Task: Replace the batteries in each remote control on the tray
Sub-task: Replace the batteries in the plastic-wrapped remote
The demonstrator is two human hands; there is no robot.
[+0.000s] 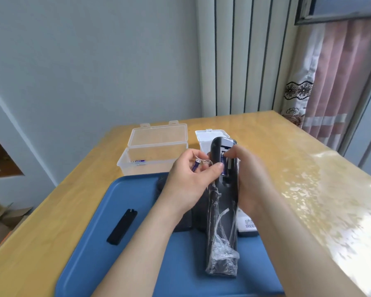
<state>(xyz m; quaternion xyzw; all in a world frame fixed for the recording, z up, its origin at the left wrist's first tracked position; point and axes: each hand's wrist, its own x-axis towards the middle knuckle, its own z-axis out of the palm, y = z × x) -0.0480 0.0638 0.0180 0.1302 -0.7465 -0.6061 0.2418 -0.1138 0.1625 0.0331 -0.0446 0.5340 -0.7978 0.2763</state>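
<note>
- Now the right hand (247,176) is gripping the remote (223,221) over the tray (107,221), pressing a seated battery (224,166).
- The left hand (189,179) is pinching the spare battery (195,165) alongside.
- The remote's length is pointing toward the tray's far edge.

bright daylight enters from the right, past the pink curtain (334,86). it lays strong mottled glare over the right half of the glossy surface (304,168), washing out the wood grain. the wall (73,61) on the left sits in cooler, even shade. shadows on the blue tray (90,243) are faint and soft. wide-angle distortion bows straight lines near the edges, and the picture looks slightly soft.
</note>
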